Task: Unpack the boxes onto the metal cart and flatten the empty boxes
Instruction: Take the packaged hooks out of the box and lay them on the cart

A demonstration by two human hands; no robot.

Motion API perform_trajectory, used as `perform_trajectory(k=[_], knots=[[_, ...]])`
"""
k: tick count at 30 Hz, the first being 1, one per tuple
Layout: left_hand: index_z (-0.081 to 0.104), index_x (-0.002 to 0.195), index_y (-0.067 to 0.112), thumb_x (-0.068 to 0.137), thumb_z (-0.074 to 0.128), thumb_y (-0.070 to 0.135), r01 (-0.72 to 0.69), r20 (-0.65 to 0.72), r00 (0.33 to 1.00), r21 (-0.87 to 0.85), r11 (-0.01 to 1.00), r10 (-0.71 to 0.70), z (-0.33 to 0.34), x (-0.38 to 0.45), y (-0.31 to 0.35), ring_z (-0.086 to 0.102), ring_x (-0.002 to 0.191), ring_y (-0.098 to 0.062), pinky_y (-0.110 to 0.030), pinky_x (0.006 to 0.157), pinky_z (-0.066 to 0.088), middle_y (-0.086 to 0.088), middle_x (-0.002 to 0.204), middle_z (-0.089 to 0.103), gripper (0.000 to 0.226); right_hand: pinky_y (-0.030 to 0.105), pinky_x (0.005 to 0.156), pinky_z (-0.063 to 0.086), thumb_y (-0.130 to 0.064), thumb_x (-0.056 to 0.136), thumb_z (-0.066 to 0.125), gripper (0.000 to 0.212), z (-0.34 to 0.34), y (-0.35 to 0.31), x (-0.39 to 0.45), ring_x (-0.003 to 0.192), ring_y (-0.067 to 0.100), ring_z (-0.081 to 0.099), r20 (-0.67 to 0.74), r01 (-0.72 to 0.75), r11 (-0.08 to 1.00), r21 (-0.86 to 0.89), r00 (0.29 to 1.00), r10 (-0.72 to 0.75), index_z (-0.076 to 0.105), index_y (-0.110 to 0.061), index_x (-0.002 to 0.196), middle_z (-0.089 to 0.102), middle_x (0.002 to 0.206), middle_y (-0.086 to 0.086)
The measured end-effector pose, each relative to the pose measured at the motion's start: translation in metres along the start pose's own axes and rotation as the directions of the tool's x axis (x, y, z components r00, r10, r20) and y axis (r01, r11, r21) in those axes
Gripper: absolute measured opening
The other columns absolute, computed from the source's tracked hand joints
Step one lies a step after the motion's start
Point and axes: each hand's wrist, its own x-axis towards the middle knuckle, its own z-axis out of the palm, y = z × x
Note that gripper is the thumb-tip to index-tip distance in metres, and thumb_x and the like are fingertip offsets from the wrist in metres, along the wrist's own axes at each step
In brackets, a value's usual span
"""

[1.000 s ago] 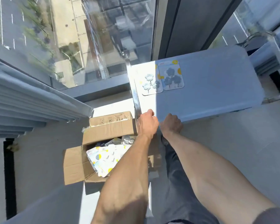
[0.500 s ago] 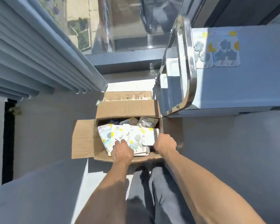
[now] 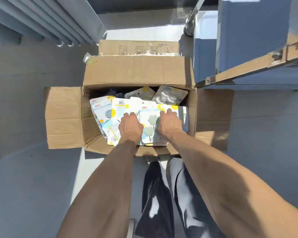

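An open cardboard box (image 3: 138, 71) stands on the floor in front of me, its flaps folded outward. Inside lie several carded hook packets (image 3: 120, 107), white with yellow dots and blue or green hooks. Both my hands are down in the box. My left hand (image 3: 130, 127) curls its fingers onto a white packet left of centre. My right hand (image 3: 169, 123) curls over a packet with green hooks (image 3: 150, 125); both thumbs are hidden. The metal cart (image 3: 248, 67) stands at the upper right, touching the box's right corner.
A pleated grey curtain (image 3: 41, 19) hangs at the upper left. My dark trouser legs (image 3: 162, 194) are just behind the box. The cart's chrome post (image 3: 190, 23) rises beyond the box's far right corner. Grey floor lies on both sides.
My hands left the cart's edge and came down into the box. They now sit deeper among the packets, and my view has dropped closer over the box.
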Motion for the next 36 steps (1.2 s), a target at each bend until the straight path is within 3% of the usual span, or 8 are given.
perform_trajectory(k=[6,10,13,18,25,31,36], knots=[[0.06,0.113,0.006,0.092,0.054,0.009,0.089,0.012,0.996,-0.003,0.996,-0.089,0.045,0.029,-0.004,0.063,0.106,-0.033,-0.036,0.086,0.049,-0.014,0.114,0.065,0.022,0.038,0.083,0.044,-0.008,0.091,0.053,0.03,0.035,0.001,0.029,0.114,0.031,0.047,-0.065,0.231,0.967,-0.111,0.969,-0.239,0.053,-0.006,0.12,0.05,0.121,0.013],[0.062,0.111,0.008,0.094,0.053,0.019,0.115,-0.04,0.993,0.004,0.993,-0.115,0.055,0.024,-0.007,0.063,0.105,-0.035,-0.035,0.081,0.047,-0.015,0.112,0.066,0.023,0.036,0.074,0.042,-0.013,0.093,0.052,0.027,0.062,-0.002,0.017,0.103,0.03,0.058,0.052,0.134,0.99,-0.05,0.99,-0.132,0.05,-0.012,0.12,0.052,0.117,0.011],[0.061,0.11,0.009,0.094,0.048,0.034,0.069,-0.165,0.984,-0.022,0.997,-0.072,0.053,0.023,-0.006,0.058,0.104,-0.034,-0.038,0.08,0.043,-0.014,0.11,0.062,0.033,0.034,0.077,0.043,-0.029,0.099,0.047,0.024,0.068,-0.002,0.015,0.103,0.029,0.06,0.017,0.033,0.999,0.029,0.999,-0.034,0.052,-0.014,0.118,0.057,0.112,0.009],[0.053,0.122,0.013,0.093,0.05,0.02,0.057,-0.373,0.925,-0.035,0.998,-0.067,0.048,0.041,-0.001,0.047,0.11,-0.03,-0.04,0.081,0.043,-0.012,0.117,0.052,0.03,0.033,0.077,0.045,-0.036,0.102,0.044,0.029,0.061,-0.008,0.025,0.1,0.028,0.061,-0.07,-0.017,0.999,0.033,0.997,0.019,0.055,-0.014,0.117,0.061,0.108,0.009],[0.058,0.12,0.017,0.1,0.048,0.029,-0.097,-0.207,0.968,0.228,0.969,0.145,0.049,0.062,-0.006,0.049,0.111,-0.028,-0.039,0.088,0.039,-0.008,0.116,0.059,0.025,0.033,0.081,0.047,-0.029,0.099,0.047,0.028,0.065,-0.011,0.025,0.104,0.029,0.061,0.0,-0.16,0.975,0.157,0.987,0.162,0.058,-0.009,0.116,0.062,0.11,0.01],[0.055,0.117,0.009,0.099,0.046,0.021,0.08,-0.186,0.981,0.091,0.993,-0.062,0.061,0.035,-0.021,0.054,0.11,-0.028,-0.039,0.087,0.042,-0.011,0.115,0.06,0.023,0.031,0.07,0.038,-0.027,0.101,0.036,0.028,0.061,-0.014,0.008,0.09,0.029,0.061,-0.071,-0.148,0.965,0.218,0.983,0.167,0.058,-0.011,0.101,0.064,0.097,0.008],[0.054,0.115,0.011,0.096,0.048,0.017,0.057,-0.101,0.994,0.061,0.996,-0.051,0.073,0.002,-0.028,0.051,0.112,-0.028,-0.038,0.088,0.041,-0.01,0.116,0.058,0.022,0.037,0.069,0.042,-0.027,0.096,0.034,0.035,0.05,-0.021,-0.009,0.073,0.027,0.051,-0.255,-0.142,0.835,0.531,0.913,0.317,0.052,-0.01,0.071,0.052,0.07,0.004]])
